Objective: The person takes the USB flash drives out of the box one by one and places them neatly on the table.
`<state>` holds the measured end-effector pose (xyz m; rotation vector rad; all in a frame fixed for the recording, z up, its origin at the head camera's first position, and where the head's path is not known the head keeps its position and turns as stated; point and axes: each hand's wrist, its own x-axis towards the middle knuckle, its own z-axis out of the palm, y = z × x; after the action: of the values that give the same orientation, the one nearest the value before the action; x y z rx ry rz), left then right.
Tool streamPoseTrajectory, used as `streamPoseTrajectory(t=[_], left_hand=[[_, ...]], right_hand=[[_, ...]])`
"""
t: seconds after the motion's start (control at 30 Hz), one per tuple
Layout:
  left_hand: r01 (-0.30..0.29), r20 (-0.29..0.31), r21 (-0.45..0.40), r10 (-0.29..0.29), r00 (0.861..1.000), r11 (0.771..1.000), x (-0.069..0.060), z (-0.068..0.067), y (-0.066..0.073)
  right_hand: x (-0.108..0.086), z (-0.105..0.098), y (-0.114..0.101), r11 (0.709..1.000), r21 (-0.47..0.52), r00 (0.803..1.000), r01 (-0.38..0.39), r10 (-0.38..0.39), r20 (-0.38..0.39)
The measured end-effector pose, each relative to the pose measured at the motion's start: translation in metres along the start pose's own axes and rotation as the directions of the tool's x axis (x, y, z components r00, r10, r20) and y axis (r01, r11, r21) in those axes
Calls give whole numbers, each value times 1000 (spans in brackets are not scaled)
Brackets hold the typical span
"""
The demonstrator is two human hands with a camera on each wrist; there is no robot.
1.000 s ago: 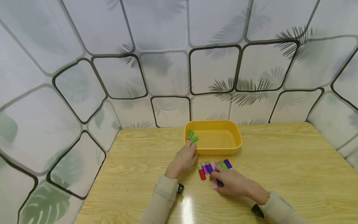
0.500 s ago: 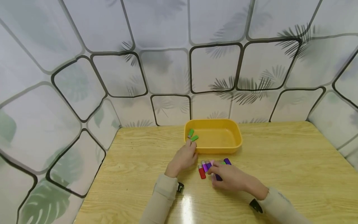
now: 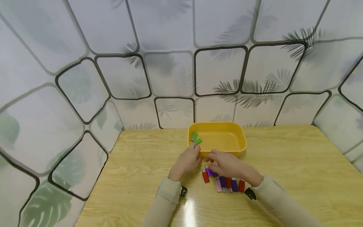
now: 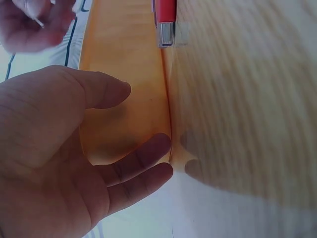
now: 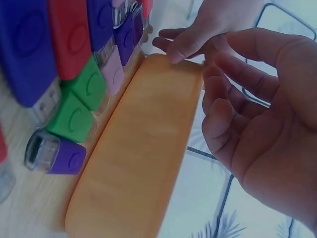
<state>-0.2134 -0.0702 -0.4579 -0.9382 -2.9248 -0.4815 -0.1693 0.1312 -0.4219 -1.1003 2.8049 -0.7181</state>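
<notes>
At the front left corner of the yellow tray [image 3: 224,142], my left hand [image 3: 187,162] grips the wall. Its thumb [image 4: 111,91] crosses the outer face, and the remaining fingertips are partly hidden. My right hand [image 3: 227,165] hovers just in front of the tray, above the USB sticks, with loosely bent fingers and no object visible in it. Red [image 3: 205,176], pink [image 3: 218,185] and purple USB sticks [image 3: 234,185] lie side by side on the table. Green sticks [image 5: 88,89] and a purple one [image 5: 69,157] show against the tray's foot in the right wrist view.
Two green USB sticks [image 3: 198,141] lie inside the tray at its left end. The wooden table [image 3: 289,164] extends to both sides. A patterned wall [image 3: 215,72] stands close behind the tray.
My right hand has moved forward and left toward the tray, uncovering the front row of USB sticks. The left hand stays at the tray corner.
</notes>
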Motion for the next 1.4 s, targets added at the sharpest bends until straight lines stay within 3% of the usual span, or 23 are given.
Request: streamPoseTrajectory(t=[0.17, 0.4, 0.57, 0.73, 0.93, 1.23, 1.4], left_hand=[[2, 7, 2, -2, 1000, 1000, 0, 0, -1], [2, 21, 11, -2, 1000, 1000, 0, 0, 0], [21, 33, 12, -22, 999, 1000, 0, -3, 0], [40, 53, 12, -41, 998, 999, 0, -4, 0], [34, 57, 11, -35, 998, 999, 0, -3, 2], [-2, 33, 24, 1, 999, 1000, 0, -2, 2], [-5, 22, 23, 4, 1000, 1000, 0, -1, 1]], right_hand=[[22, -1, 11, 999, 16, 998, -40, 41, -50], [54, -4, 33, 983, 5, 975, -182, 181, -127], [73, -2, 45, 972, -44, 971, -229, 226, -74], [90, 2, 55, 974, -65, 976, -216, 218, 29], [96, 11, 68, 973, -4, 966, -231, 230, 117], [94, 21, 81, 985, 9, 985, -173, 173, 16], [92, 15, 80, 969, 36, 970, -243, 242, 16]])
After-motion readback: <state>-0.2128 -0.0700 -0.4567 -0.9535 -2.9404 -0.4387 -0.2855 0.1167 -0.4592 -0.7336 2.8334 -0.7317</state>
